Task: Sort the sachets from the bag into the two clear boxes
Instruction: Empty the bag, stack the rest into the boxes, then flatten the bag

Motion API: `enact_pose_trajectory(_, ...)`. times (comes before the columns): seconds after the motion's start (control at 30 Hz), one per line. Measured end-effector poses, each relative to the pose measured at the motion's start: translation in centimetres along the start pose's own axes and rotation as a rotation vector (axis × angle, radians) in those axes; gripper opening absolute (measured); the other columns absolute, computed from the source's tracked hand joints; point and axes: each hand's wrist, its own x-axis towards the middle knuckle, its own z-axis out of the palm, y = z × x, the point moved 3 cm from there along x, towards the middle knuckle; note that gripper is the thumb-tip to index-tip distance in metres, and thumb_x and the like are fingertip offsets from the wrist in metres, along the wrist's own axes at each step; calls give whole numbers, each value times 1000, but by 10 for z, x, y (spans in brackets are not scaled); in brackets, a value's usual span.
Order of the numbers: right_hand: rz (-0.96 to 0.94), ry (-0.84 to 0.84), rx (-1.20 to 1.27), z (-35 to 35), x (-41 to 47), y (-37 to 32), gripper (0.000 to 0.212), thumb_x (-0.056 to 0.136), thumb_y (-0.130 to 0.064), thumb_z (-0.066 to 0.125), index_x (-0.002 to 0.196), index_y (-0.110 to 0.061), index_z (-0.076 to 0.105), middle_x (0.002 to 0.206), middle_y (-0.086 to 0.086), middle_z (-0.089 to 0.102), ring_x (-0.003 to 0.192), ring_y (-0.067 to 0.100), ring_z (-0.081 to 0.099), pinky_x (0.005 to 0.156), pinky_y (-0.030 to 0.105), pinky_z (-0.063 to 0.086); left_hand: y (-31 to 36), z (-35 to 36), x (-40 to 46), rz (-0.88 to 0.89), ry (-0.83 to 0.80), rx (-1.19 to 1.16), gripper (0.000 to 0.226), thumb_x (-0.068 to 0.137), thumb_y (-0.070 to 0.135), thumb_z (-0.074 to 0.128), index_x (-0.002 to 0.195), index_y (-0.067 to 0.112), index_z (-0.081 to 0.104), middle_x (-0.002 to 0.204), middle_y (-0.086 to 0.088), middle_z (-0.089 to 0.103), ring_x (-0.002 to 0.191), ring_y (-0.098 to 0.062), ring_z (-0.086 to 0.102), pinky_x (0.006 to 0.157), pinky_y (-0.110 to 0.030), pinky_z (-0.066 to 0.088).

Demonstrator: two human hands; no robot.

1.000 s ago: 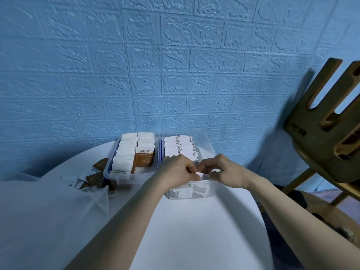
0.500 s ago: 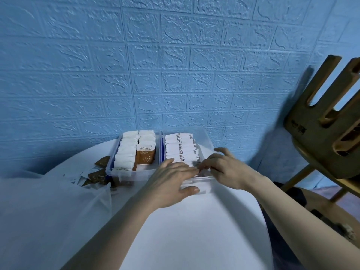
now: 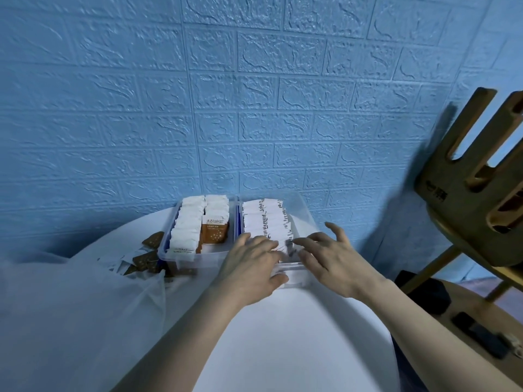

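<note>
A round white surface (image 3: 283, 349) is set against a blue brick-patterned wall (image 3: 254, 108). Two clear boxes are stood on it side by side at the far edge, touching: the left box (image 3: 198, 261) and the right box (image 3: 304, 219), each packed with upright sachets. A clear bag (image 3: 70, 306) is spread over the surface's left part, and loose brown sachets (image 3: 144, 260) are scattered just left of the left box

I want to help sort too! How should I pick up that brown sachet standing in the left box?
Pinch the top edge of the brown sachet from above. It stands upright with white sachets close beside it, so probably only its top is free.
</note>
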Motion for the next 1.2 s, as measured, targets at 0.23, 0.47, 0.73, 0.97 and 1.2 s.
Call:
enact_pose_trajectory(0.23,19,-85,54,1,6,0,86,78,-57,-10,141,-30,42,121,-14,62,124,2,40,114,32,-1,1,-3,7,52,-92,-29,42,96,49,44,132,32,54,146,16,41,134,-11,33,107,-37,16)
enact_pose_trajectory(0.47,-23,126,30,6,-3,-5,63,95,-56,11,116,-30,64,109,-16,64,112,9,53,111,31,11,-7,-6,1,65,-64,-72,50,95,46,50,142,35,40,155,11,27,142,-8,20,114,-32,3)
enact_pose_trajectory(0.73,-7,-158,-19,5,19,-22,81,79,-75,49,145,-30,37,153,-9,35,141,10,30,113,27,24,-30,-16,-34,60,5,-42,43,99,41,45,139,28,45,147,12,40,144,-6,17,112,-30,5)
enact_pose_trajectory(0.97,80,-58,-47,14,18,-32,45,85,-58,55,124,-34,51,125,-15,54,125,9,45,94,28,40,-17,-9,-37,23,224,-87,19,90,19,54,81,19,70,82,4,69,100,-18,59,74,-32,23)
enact_pose_trajectory(1.2,89,39,-105,13,9,-33,54,80,-71,48,120,-35,56,129,-16,57,126,7,49,101,26,29,-20,-18,-55,33,294,-35,33,83,37,43,92,25,73,99,9,70,100,-13,60,88,-28,36)
